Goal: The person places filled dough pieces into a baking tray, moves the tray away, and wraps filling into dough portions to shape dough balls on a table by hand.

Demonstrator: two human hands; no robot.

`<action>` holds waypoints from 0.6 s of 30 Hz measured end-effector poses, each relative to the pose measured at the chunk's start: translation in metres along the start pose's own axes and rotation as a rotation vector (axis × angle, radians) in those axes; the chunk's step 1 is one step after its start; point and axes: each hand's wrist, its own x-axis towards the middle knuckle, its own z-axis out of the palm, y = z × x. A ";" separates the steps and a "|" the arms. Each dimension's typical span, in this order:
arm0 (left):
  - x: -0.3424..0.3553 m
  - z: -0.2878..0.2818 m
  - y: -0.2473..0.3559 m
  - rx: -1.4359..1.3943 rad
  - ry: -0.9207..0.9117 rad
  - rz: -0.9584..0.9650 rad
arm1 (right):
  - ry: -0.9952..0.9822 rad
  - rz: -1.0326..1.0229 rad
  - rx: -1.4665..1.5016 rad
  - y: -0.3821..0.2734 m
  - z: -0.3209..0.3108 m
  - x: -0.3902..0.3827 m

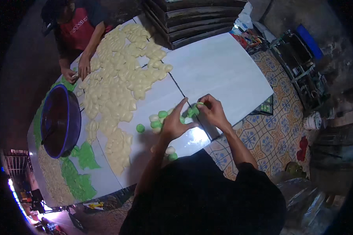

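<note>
My left hand [175, 123] is over the white tabletop, thumb and forefinger spread wide. Beside it my right hand [215, 112] has its fingertips pinched on a soft green dough piece [193, 111], with a pale bit at the fingertips. Green dough balls [156, 124] and pale dough balls [153, 118] cluster just left of my left hand, some of them covered by it. One green ball [140, 128] lies apart farther left. Close to my body, a pale ball [170, 150] and a green ball [172, 156] rest by my left forearm.
Many pale flattened dough pieces [117, 78] cover the table's left half. A purple-rimmed basin [69, 117] stands at the left, near spread green dough [76, 180]. Across the table a co-worker's hands [84, 66] handle dough. Dark stacked trays [200, 19] stand at the back.
</note>
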 end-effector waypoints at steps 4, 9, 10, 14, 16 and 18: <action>0.020 0.009 0.026 -0.182 -0.149 0.026 | 0.012 0.003 0.033 -0.055 -0.012 -0.006; 0.002 0.003 0.036 -0.791 -0.372 -0.304 | 0.120 0.073 0.221 -0.076 -0.029 -0.011; 0.001 0.003 0.032 -0.867 -0.402 -0.229 | 0.026 0.138 0.304 -0.070 -0.030 -0.014; -0.004 0.015 0.039 -0.869 -0.202 -0.257 | -0.086 0.055 0.247 -0.063 -0.015 -0.022; -0.004 0.015 0.041 -1.011 -0.208 -0.243 | -0.057 0.014 0.146 -0.065 -0.009 -0.029; -0.006 0.013 0.037 -1.094 -0.195 -0.236 | -0.089 -0.026 0.062 -0.064 -0.013 -0.027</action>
